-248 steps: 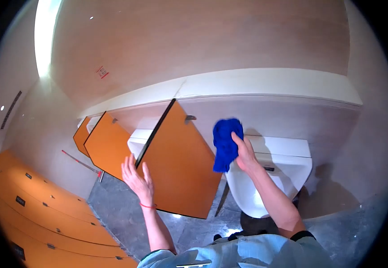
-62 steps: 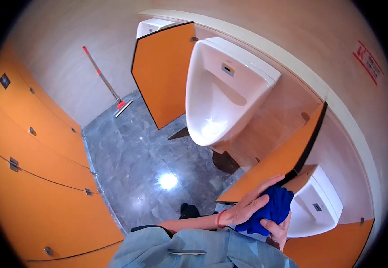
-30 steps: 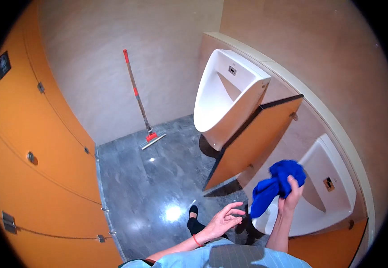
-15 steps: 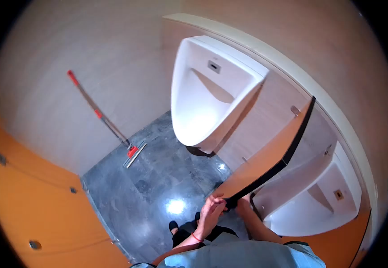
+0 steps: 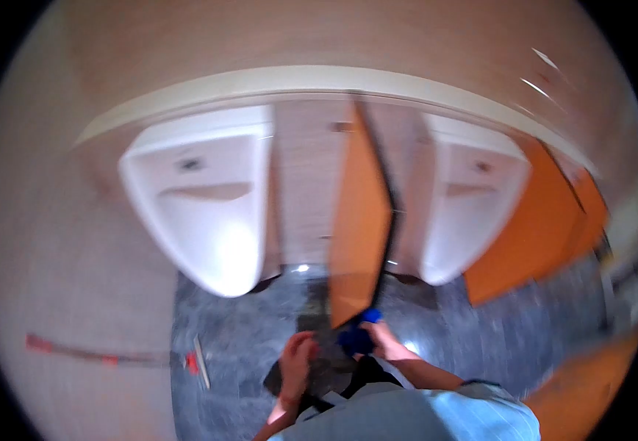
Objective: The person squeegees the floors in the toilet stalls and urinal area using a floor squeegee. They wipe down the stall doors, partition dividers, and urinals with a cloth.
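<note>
The head view is smeared by motion. My right hand (image 5: 386, 339) is closed on a blue cloth (image 5: 357, 339), low in front of my body. The cloth is beside the bottom edge of the orange partition (image 5: 357, 250). To its left, my left hand (image 5: 298, 354) hangs above the floor with its fingers blurred; whether they are apart or curled is unclear. One white urinal (image 5: 205, 198) is on the wall left of the partition, another urinal (image 5: 466, 198) on the right of it.
A red-handled mop (image 5: 106, 358) leans at the lower left, its head on the grey tiled floor (image 5: 223, 397). More orange partitions (image 5: 528, 228) stand at the right. A pale ledge (image 5: 304, 81) runs above the urinals.
The view has swung right, so both urinals now face me and the mop lies further left and lower. The blue cloth, hidden half a second ago, shows again in my right hand.
</note>
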Action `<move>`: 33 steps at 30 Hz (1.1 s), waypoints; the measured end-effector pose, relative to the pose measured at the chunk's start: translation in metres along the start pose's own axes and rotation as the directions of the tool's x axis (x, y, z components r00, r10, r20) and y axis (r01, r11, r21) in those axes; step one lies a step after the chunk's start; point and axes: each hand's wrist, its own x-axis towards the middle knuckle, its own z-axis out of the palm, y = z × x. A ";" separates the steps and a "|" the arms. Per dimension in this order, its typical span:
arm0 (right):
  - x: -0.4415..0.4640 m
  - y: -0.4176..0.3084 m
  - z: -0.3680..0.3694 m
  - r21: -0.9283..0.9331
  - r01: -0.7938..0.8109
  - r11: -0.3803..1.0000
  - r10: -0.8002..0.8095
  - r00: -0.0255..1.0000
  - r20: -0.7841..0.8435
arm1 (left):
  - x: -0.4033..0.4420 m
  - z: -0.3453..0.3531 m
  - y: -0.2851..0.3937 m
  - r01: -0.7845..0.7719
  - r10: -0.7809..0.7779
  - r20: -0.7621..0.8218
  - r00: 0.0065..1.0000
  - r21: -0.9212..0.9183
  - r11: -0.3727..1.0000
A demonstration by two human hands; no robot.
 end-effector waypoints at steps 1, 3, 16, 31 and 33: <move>-0.021 0.002 0.012 0.133 -0.016 0.991 0.013 1.000 0.025 | -0.005 -0.008 0.001 0.014 -0.015 0.074 0.997 0.015 1.000; -0.043 0.006 0.026 0.248 -0.035 0.968 0.005 0.993 0.120 | -0.010 -0.011 -0.004 0.023 -0.037 0.192 0.981 0.070 0.997; -0.180 0.055 -0.152 -0.627 0.390 0.675 -0.479 0.877 0.030 | -0.062 0.184 -0.106 0.543 -0.608 0.592 0.528 0.315 0.778; -0.312 0.073 -0.426 0.175 0.547 0.819 -0.325 0.693 -0.644 | -0.157 0.501 -0.191 0.323 -0.496 0.829 0.258 0.409 0.853; -0.307 0.064 -0.445 0.138 0.616 0.775 -0.366 0.617 -0.697 | -0.163 0.535 -0.189 0.372 -0.555 0.796 0.242 0.453 0.810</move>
